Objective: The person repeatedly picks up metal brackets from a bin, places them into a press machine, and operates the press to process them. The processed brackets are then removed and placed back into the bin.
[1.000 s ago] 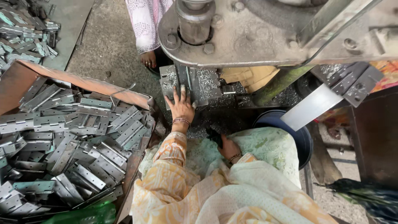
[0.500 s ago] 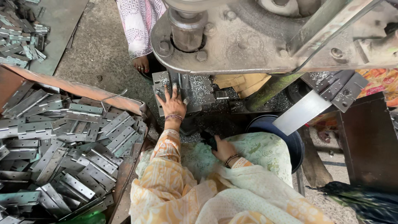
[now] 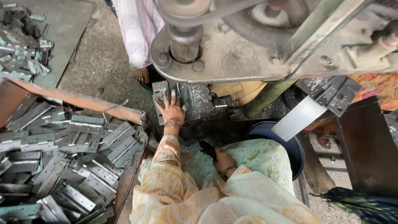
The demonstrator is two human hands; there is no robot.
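Head view: I look down on a press bed (image 3: 199, 99) strewn with metal filings, where my left hand (image 3: 171, 110) lies flat, fingers spread, pressing a grey metal hinge plate (image 3: 161, 93) against the bed's left end, under the overhang of the heavy machine head (image 3: 248, 49). My right hand (image 3: 222, 159) rests low on my lap, on the green patterned cloth (image 3: 257, 159), curled around something dark; I cannot tell what it pinches or how tightly. A rusty tray (image 3: 78, 101) at my left is heaped with finished steel hinges (image 3: 78, 161), its near corner just beside my left elbow. More hinges (image 3: 20, 49) are stacked at the far left on a sheet. Another person's foot (image 3: 141, 75) and pale patterned garment (image 3: 139, 29) stand beyond the bed. By my reckoning, seating the plate well means keeping it square and flat on the bed, with fingertips clear of the tool before any stroke.
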